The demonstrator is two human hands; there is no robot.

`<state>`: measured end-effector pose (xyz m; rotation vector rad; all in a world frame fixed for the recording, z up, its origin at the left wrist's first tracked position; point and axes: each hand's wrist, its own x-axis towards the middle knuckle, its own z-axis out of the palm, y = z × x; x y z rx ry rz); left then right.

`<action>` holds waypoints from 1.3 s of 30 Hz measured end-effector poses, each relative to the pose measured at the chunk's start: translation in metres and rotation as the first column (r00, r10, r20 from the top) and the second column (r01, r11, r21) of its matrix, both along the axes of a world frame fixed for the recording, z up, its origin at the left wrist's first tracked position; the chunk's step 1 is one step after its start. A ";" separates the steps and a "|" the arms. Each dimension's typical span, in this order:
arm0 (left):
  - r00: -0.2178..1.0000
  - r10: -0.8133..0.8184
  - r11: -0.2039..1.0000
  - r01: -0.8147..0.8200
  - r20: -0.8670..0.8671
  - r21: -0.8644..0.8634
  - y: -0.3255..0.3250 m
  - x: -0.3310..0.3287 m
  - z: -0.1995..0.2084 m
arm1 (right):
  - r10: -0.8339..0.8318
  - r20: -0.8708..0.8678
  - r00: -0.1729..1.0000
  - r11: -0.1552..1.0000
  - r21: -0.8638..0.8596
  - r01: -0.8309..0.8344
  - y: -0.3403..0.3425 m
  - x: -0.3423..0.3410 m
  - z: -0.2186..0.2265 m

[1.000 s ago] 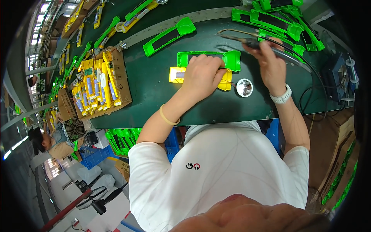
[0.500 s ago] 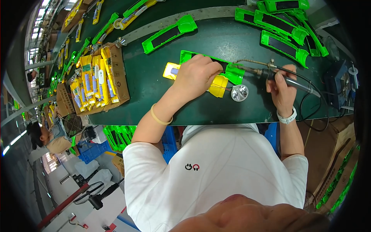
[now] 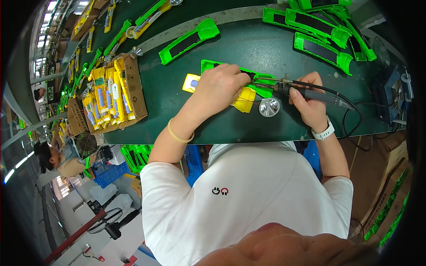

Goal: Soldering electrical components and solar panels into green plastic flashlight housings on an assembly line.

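Right-hand fingers [image 3: 298, 99] grip a slim, black-handled soldering iron [image 3: 323, 96].

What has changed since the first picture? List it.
The right hand, gripping the soldering iron throughout, has come nearer the person, bringing its tip close beside the left hand. The green shell and yellow shell under the left hand have turned, right ends toward the person. The cardboard box stayed put.

Gap between carton [image 3: 136, 88] and yellow casing [image 3: 243, 101]
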<state>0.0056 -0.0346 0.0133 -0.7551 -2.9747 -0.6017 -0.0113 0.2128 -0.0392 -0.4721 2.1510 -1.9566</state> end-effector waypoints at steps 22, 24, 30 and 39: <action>1.000 0.024 1.000 -0.024 0.008 -0.002 -0.003 0.001 -0.009 | -0.030 0.224 0.974 0.897 -0.424 0.125 -0.038 -0.004 0.019; 1.000 0.016 1.000 -0.016 0.013 -0.020 0.001 0.001 -0.012 | -0.042 0.252 0.967 0.882 -0.445 0.154 -0.034 -0.003 0.016; 1.000 0.016 0.999 -0.016 0.008 0.045 0.006 0.007 -0.014 | -0.046 0.283 0.958 0.882 -0.440 0.172 -0.028 -0.002 0.015; 0.975 0.185 0.917 -0.216 0.124 0.335 0.005 0.014 0.008 | -0.050 0.270 0.962 0.893 -0.419 0.164 -0.026 -0.001 0.018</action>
